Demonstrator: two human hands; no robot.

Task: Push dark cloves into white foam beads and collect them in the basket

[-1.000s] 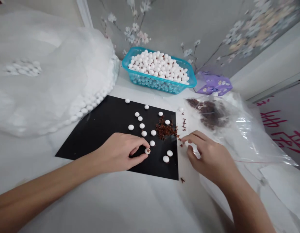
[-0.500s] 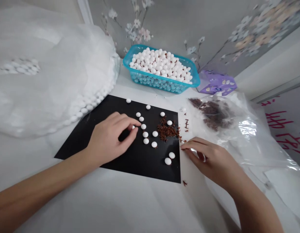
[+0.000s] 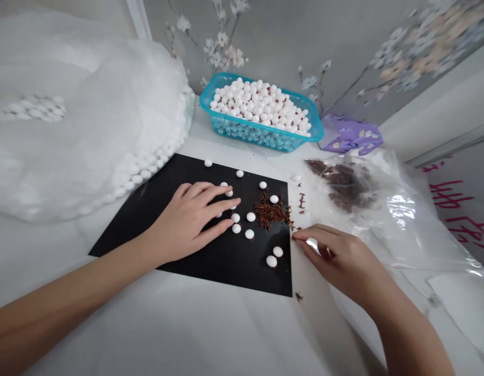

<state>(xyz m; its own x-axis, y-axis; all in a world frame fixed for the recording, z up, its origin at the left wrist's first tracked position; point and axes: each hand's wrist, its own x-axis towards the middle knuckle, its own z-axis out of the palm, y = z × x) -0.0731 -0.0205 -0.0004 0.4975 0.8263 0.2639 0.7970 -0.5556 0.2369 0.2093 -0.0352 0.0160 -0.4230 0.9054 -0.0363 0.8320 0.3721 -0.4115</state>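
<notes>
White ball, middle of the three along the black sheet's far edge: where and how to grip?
I'd pinch the white ball by its left and right sides at mid-height, coming from above: it looks rounded, with bare black sheet at both sides.

The left hand (image 3: 184, 223) partly hides white balls (image 3: 229, 194); the left edge crops the bulging bag (image 3: 96, 151).

The left fingers (image 3: 222, 207) spread over white balls (image 3: 236, 228) on a black mat (image 3: 136, 224). Brown bits (image 3: 271, 213) lie to their right, ahead and left of the right fingers (image 3: 312, 234), which pinch together just beside the mat, perhaps on one bit. A clear bag (image 3: 406, 230) lies right of these, a tub (image 3: 261, 125) beyond all the fingers.
</notes>
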